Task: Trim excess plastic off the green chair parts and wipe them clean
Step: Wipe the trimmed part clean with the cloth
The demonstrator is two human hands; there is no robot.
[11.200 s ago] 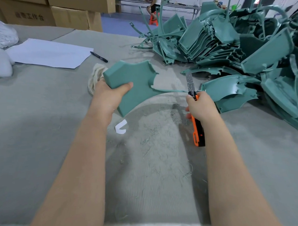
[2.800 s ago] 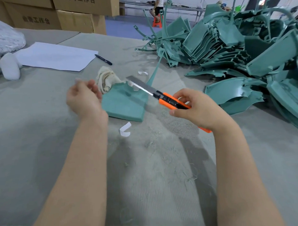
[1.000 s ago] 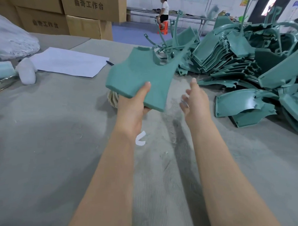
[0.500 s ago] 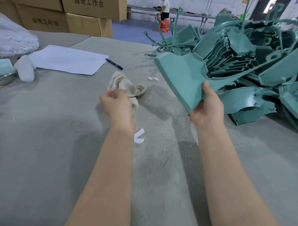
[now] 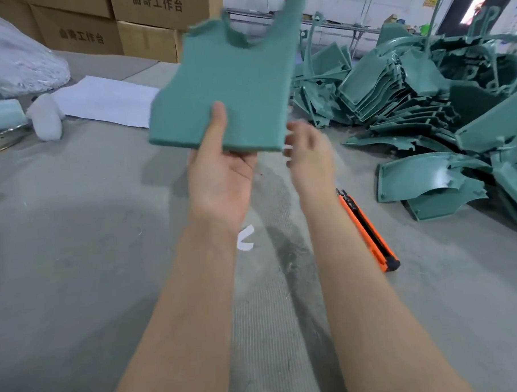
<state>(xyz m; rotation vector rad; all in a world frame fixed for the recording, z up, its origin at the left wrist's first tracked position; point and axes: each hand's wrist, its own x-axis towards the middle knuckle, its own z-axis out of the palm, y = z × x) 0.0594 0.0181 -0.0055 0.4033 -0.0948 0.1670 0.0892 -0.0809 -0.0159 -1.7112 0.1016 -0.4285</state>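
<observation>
My left hand (image 5: 220, 173) holds a flat green chair part (image 5: 229, 87) up over the table, thumb on its top face and fingers beneath its near edge. The far edge of the part is ragged with flash and has a curved notch. My right hand (image 5: 309, 155) is blurred, fingers spread, empty, just right of the part's near corner. An orange utility knife (image 5: 368, 229) lies on the table beside my right forearm. No cloth is visible; the raised part covers that area.
A big pile of green chair parts (image 5: 424, 93) fills the right side of the grey felt table (image 5: 76, 263). A white paper sheet (image 5: 105, 100), a plastic bag (image 5: 14, 67) and cardboard boxes (image 5: 143, 23) sit at the far left. A white scrap (image 5: 246, 242) lies near my left wrist.
Half a second ago my right hand held the part and my left hand touched the cloth. Now my left hand holds the part raised in front, and my right hand is empty.
</observation>
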